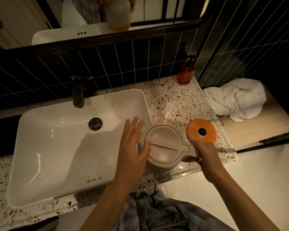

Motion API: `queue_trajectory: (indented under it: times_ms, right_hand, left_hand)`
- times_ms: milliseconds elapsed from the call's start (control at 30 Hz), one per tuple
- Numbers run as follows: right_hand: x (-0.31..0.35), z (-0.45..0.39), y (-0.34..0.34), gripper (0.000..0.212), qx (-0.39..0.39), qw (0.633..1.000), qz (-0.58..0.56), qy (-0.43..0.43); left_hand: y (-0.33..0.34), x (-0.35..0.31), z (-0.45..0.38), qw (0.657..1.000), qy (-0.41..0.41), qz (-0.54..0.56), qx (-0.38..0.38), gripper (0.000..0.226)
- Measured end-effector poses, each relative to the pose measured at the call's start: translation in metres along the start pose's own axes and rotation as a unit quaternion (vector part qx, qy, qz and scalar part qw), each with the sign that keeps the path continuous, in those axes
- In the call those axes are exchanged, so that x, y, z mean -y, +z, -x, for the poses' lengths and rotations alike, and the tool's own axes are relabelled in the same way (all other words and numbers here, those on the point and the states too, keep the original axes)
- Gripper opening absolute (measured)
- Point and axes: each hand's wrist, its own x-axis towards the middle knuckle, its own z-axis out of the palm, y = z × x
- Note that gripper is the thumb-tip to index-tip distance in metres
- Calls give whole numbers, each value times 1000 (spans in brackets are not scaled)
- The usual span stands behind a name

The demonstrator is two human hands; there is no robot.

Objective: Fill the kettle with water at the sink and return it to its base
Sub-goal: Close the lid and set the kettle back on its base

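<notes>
A cream kettle (163, 145) with its lid closed is held over the counter at the right rim of the white sink (60, 147). My right hand (205, 152) grips the kettle's handle on its right side. My left hand (133, 144) is flat with fingers spread, its thumb resting against the kettle's left side near the spout. The round orange base (201, 132) with a dark centre connector lies on the counter just right of the kettle. A dark faucet (79, 92) stands behind the sink; no water runs from it.
A terrazzo counter (168, 100) surrounds the sink. An amber pump bottle (186, 72) stands at the back right by the tiled wall. A crumpled white towel (237, 99) lies on a wooden shelf to the right. A mirror hangs above.
</notes>
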Motion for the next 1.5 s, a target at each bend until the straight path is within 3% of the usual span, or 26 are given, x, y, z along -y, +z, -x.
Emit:
queue_trajectory:
  times_ms: [100,167,233,300,500,733,967,1100,1233,1267,1400,1500]
  right_hand:
    - [-1,0,1,51,-10,1000,-25,7]
    - [-2,0,2,52,-14,999,-40,13]
    - [-1,0,3,52,-20,998,-53,15]
    - [-1,0,4,49,-37,998,-58,13]
    - [-4,0,5,40,-81,996,-44,1]
    - [-8,1,-9,72,-73,995,-70,-21]
    - [-4,-23,-68,75,-50,994,-93,-33]
    - [-1,-42,-111,62,-40,996,-63,-43]
    - [0,-65,-144,27,-55,997,-42,-31]
    - [0,-73,-155,26,-56,997,-40,-42]
    - [-4,-97,-178,55,-39,992,-55,-108]
    - [-9,-113,-187,60,-40,990,-66,-117]
  left_hand:
    - [-1,3,2,974,-159,161,-11,62]
    - [2,7,2,955,-210,207,16,63]
    - [5,9,4,938,-234,255,40,42]
    - [6,11,5,934,-234,267,42,24]
    - [11,15,4,909,-243,336,48,38]
    - [31,6,7,886,-267,378,-1,56]
    - [83,-22,-2,887,-262,379,-32,64]
    - [129,-38,-13,870,-292,391,-67,72]
    - [169,-45,-28,845,-313,424,-96,75]
    - [180,-48,-32,839,-318,429,-100,77]
    - [211,-49,-45,826,-338,441,-97,65]
    - [227,-42,-54,819,-355,442,-88,64]
